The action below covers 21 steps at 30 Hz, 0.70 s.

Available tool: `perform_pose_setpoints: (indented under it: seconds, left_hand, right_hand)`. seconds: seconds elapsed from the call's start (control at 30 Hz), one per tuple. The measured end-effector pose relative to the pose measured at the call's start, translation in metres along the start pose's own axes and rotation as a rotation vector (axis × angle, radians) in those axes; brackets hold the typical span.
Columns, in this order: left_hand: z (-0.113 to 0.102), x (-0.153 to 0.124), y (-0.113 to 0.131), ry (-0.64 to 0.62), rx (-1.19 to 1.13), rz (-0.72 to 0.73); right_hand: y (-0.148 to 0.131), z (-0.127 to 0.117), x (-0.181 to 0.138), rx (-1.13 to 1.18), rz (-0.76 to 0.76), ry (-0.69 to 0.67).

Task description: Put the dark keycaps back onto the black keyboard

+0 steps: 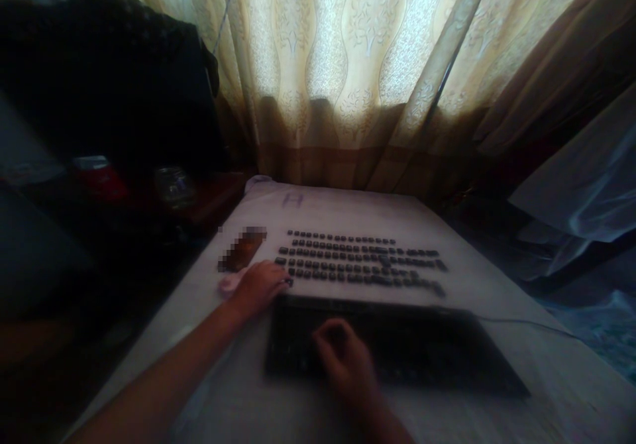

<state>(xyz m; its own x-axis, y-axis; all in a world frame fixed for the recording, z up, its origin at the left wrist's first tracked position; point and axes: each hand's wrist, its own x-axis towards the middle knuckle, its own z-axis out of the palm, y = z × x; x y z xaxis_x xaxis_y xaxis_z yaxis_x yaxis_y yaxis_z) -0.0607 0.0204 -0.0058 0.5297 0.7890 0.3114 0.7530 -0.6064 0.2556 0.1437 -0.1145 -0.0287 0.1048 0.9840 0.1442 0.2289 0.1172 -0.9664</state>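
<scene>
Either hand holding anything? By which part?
Can't tell. Left hand: fingertips at a dark keycap, grip unclear. Right hand: curled over the keyboard, anything between its fingers too blurred to see.

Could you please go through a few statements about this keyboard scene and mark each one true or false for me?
1. The right hand is over the black keyboard. True.
2. The left hand is by the left end of the loose keycaps. True.
3. The keycaps sit in one heap. False: they are laid out in rows.
4. The cable runs off to the left. False: it runs off to the right.
</scene>
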Motion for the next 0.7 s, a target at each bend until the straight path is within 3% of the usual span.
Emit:
perform_pose_setpoints:
  seconds: [0.23,0.7]
  left_hand:
    - [0.009,0.0,-0.013,-0.019,0.033,0.04]
    - [0.016,-0.007,-0.017,-0.004,0.03,-0.004]
  right_hand:
    - [-0.002,-0.001,0.0,0.01,-0.023,-0.002]
    - [0.003,-0.003,0.0,0.022,-0.002,-0.027]
